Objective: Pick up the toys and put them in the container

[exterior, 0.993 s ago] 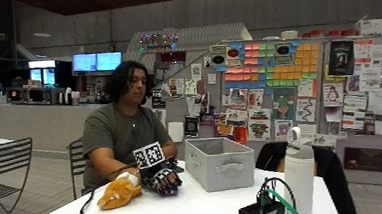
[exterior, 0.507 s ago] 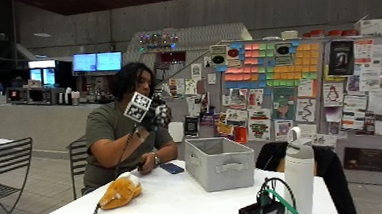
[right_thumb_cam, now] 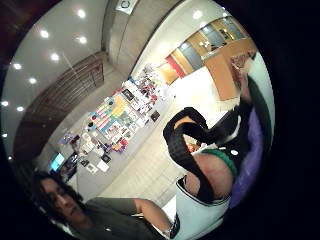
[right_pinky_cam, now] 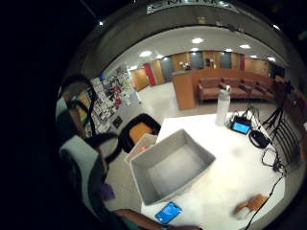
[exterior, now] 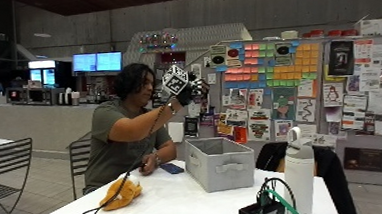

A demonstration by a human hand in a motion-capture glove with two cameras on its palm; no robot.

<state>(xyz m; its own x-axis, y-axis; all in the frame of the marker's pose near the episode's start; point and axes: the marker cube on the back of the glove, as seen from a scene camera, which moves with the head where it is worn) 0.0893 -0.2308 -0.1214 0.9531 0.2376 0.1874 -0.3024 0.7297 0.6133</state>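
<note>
The orange toy [exterior: 119,193] lies on the surface [exterior: 184,202], waiting its turn. My right hand [exterior: 191,91] is raised high above the grey container [exterior: 219,162], fingers curled round a purple toy [right_thumb_cam: 250,150]. I should lower the hand until it sits over the open bin before letting go, so the toy drops inside, not over the rim.

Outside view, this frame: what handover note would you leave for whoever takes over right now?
Right hand: black-gloved right hand raised high above the grey fabric container, its grip round a small purple toy.
Things: the container stands empty on the white table; an orange soft toy lies on the table in front of the person.
Done: purple toy picked up.
Left: drop it in the container, then fetch the orange toy.
</note>
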